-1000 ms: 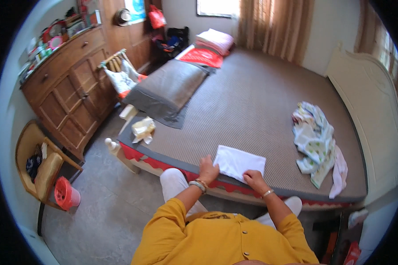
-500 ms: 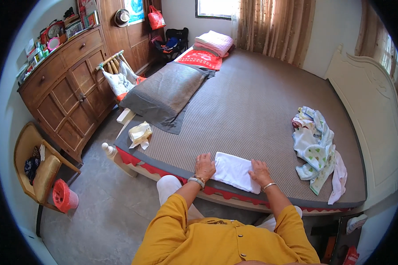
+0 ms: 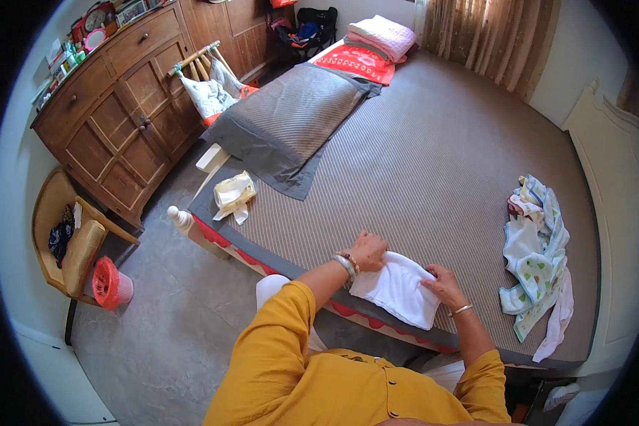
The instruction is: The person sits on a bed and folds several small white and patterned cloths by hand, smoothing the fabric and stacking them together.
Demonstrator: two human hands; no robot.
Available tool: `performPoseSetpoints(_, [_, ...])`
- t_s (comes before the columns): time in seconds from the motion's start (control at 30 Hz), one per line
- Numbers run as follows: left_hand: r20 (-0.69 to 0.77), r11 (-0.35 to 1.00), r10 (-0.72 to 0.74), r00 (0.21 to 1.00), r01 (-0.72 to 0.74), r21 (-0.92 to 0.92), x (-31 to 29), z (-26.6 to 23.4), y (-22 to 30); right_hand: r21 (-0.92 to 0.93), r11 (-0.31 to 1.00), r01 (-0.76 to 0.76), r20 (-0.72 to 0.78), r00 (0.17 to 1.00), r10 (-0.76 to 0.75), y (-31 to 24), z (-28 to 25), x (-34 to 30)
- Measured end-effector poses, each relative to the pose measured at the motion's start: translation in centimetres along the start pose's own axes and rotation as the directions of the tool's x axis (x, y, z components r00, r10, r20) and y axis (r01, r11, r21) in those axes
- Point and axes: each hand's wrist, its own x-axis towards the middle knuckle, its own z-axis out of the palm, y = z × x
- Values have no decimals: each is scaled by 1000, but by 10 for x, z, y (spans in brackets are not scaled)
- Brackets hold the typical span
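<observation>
1. Lying near the front edge of the bed, a folded white cloth (image 3: 397, 290) sits just right of the lower centre of the frame, its surface slightly rumpled and its upper edge curved.
2. The left hand (image 3: 368, 250) touches the cloth's upper-left corner with its fingers bent; whether they are clamped on the fabric I cannot tell, as the back of the hand hides them. Bangles (image 3: 346, 267) circle that wrist.
3. The right hand (image 3: 445, 286) is at the cloth's upper-right edge, thumb and fingers pinched on it; a single bracelet (image 3: 461, 311) rings the wrist.
4. Beneath the cloth spreads a grey striped bed mat (image 3: 433, 156), with red scalloped trim (image 3: 376, 324) below its near edge.
5. Toward the right of the frame, well apart from the white cloth, lies a crumpled heap of pale printed cloths (image 3: 538, 277), a pink piece (image 3: 557, 319) trailing from its lower end.
6. At left of centre, an opened soft pack (image 3: 234, 193) rests near the bed's corner; above it is a folded-over grey mat (image 3: 287, 121).
7. In the upper left stands a wooden cabinet (image 3: 124, 117); below it are an armchair (image 3: 84, 252) and a red-lined pink wastebasket (image 3: 113, 285).
</observation>
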Motion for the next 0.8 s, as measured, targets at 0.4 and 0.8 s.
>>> performPoseSetpoints(0.4, [-424,995,81,902,-99,-21,16,-87,-19,-469,829,306,-320,816,-482,-55,-64,60])
performPoseSetpoints(0.8, [-152,998,39,988,-31,54,-50,-18,-25,-629,777,25,-298,915,-271,55,-5,18])
